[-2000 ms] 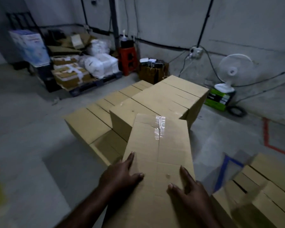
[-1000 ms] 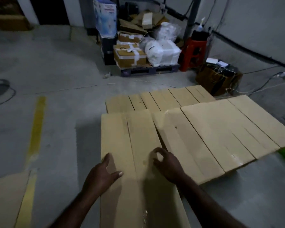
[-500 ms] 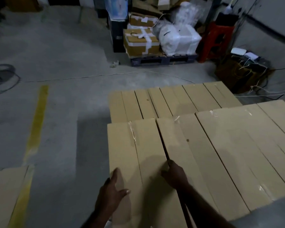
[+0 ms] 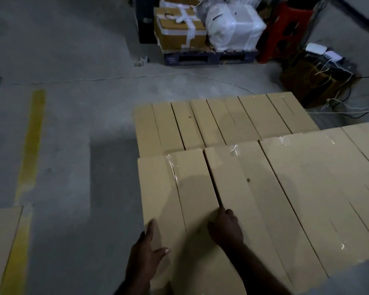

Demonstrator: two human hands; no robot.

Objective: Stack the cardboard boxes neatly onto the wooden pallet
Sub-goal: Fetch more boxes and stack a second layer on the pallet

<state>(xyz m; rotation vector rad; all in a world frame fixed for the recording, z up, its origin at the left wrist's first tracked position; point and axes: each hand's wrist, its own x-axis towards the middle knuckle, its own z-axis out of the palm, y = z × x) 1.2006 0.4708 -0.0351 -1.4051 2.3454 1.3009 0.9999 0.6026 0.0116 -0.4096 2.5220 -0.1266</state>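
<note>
Floor: bare grey concrete (image 4: 73, 60), dimly lit. A worn yellow line (image 4: 30, 141) runs along it at 9 o'clock. A thin white cable (image 4: 136, 77) crosses the floor from 10 o'clock towards 1 o'clock.

Stack: tan cardboard boxes fill the area from the centre to 4 o'clock, laid side by side with long edges touching. A lower back row (image 4: 222, 120) sits at 1 o'clock. A higher front row lies nearer the camera. The wooden pallet beneath is hidden by the boxes.

Task item: the end box (image 4: 179, 188) is the leftmost in the front row, at 6 o'clock. It lies flat, with clear tape on its top seam. Its right edge lies against the neighbouring box (image 4: 254, 199), with a narrow dark seam between them.

Hands: the left hand (image 4: 149, 250) lies spread on the box's near left edge, fingers straight and thumb on the top face. The right hand (image 4: 226, 228) sits knuckles-up at the seam with its fingers curled. Whether they grip the edge cannot be told.

Surroundings: a dark pallet (image 4: 209, 58) at 12 o'clock carries a taped carton (image 4: 177, 33) and a white wrapped bundle (image 4: 234, 28). A red stool (image 4: 285, 28) stands at 1 o'clock. A dark carton (image 4: 315, 81) trailing wires stands at 2 o'clock. A separate cardboard box (image 4: 0, 248) lies at 8 o'clock, well apart from the stack.
</note>
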